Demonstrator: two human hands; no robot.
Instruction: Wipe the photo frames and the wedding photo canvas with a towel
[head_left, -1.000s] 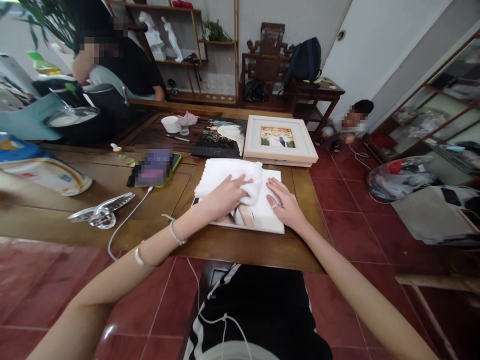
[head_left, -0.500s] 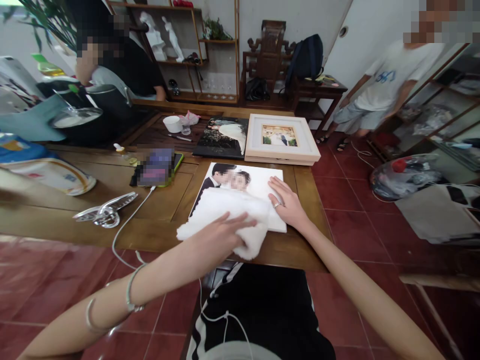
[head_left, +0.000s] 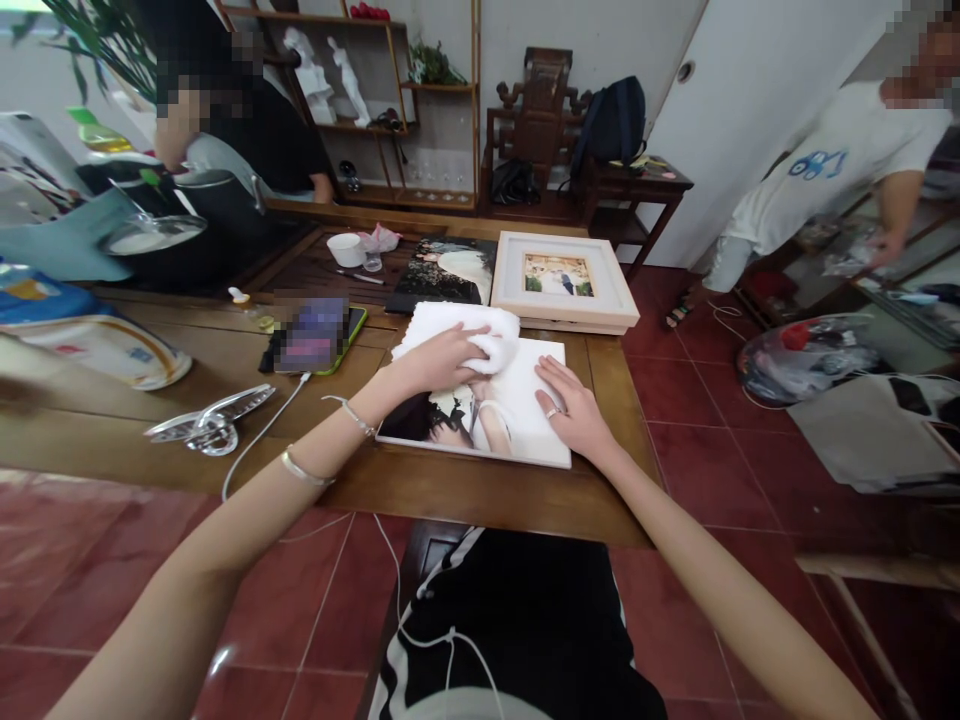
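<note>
Our left hand [head_left: 442, 358] is bent down over a white cloth [head_left: 506, 330], a fold of it caught between thumb and fingers. Our right hand [head_left: 576, 408] grips nothing: it lies palm down with fingers outstretched, on the right edge of a photo panel [head_left: 495, 425], and 1 finger wears a ring [head_left: 552, 412].

The cloth is thick and fluffy, bunched under the left hand and draped over the panel's far left part. We see the panel as a thin, flat, pale-edged rectangle, lying near us on the brown wooden table [head_left: 487, 490]. Cloth and hand hide the far part of its picture; the near part shows dark and light shapes, and the right part is plain white.

Just beyond, we have a dark print [head_left: 450, 272] on the left and a pale, boxy picture frame [head_left: 559, 272] on the right. To the left are a phone [head_left: 315, 335] with a green edge, its white cable [head_left: 262, 431], and a shiny clip [head_left: 212, 420]. We see 2 other people, 1 far left and 1 far right.
</note>
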